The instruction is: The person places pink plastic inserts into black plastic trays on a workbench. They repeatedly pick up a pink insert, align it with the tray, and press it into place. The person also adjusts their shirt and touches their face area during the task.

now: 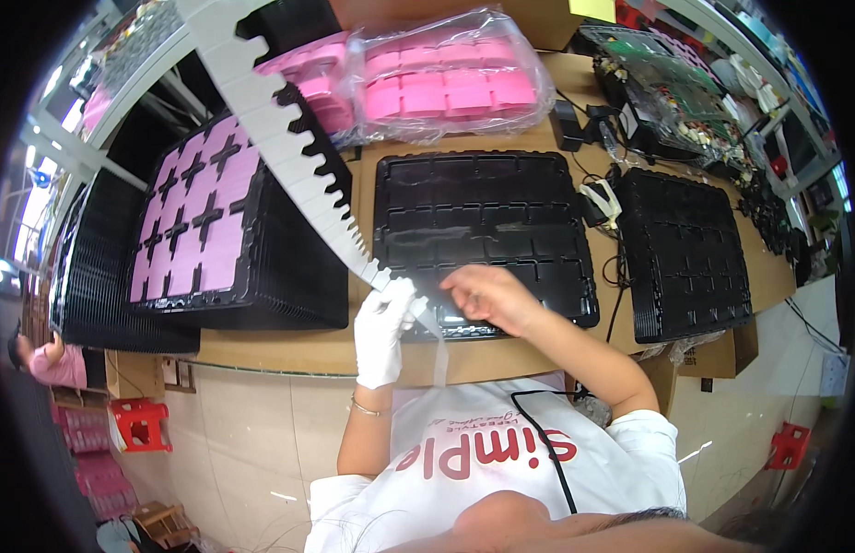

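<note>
My left hand (pixel 380 341), in a white glove, is closed on the lower end of a long white strip with dark notches along one edge (pixel 303 189). The strip rises from the glove to the top left of the view. A narrow translucent ribbon (pixel 439 346) trails down beside the glove. To the right, my bare right hand (pixel 490 297) hovers over the front of a black compartmented tray (pixel 483 207). Its fingers are partly bent and slightly apart, with nothing visible in them.
A tall stack of black trays (pixel 298 249) with pink pads on top (pixel 193 207) stands at left. More black trays (pixel 690 253) lie at right beside loose cables (pixel 616 267). Behind are bagged pink pieces (pixel 450 78) and green circuit boards (pixel 681 78). Red stools (pixel 140 426) stand on the floor.
</note>
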The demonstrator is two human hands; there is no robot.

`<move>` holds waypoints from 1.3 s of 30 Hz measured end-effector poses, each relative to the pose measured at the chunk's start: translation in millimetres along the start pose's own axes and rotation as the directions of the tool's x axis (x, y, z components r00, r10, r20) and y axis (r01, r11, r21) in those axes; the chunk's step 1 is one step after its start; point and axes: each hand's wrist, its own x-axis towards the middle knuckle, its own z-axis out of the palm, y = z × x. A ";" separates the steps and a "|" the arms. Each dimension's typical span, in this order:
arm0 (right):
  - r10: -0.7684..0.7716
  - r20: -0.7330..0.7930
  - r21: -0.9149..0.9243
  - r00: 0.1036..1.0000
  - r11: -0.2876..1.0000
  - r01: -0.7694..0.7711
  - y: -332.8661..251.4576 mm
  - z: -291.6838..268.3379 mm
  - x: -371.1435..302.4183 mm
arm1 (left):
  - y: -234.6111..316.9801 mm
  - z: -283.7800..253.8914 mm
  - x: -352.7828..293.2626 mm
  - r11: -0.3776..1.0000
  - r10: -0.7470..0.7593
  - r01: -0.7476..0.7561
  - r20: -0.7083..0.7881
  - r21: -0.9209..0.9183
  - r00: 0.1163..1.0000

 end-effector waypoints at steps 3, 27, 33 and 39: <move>-0.171 -0.043 -0.389 0.984 0.910 0.141 22.5 35.5 4.4 | 4.3 -2.3 -10.3 0.997 0.023 -0.021 -0.029 0.069 0.999; -0.077 0.301 -0.948 0.951 0.085 0.307 12.8 53.7 77.0 | 9.5 -61.9 -16.9 0.987 0.081 -0.065 -0.103 0.149 0.991; -0.088 0.271 -0.961 0.959 0.037 0.275 15.2 54.4 76.9 | 9.7 -60.9 -16.3 0.984 0.093 -0.074 -0.107 0.164 0.990; -0.111 0.276 -0.957 0.955 0.057 0.283 22.7 44.9 84.1 | 11.4 -61.6 -15.0 0.980 0.103 -0.080 -0.120 0.185 0.987</move>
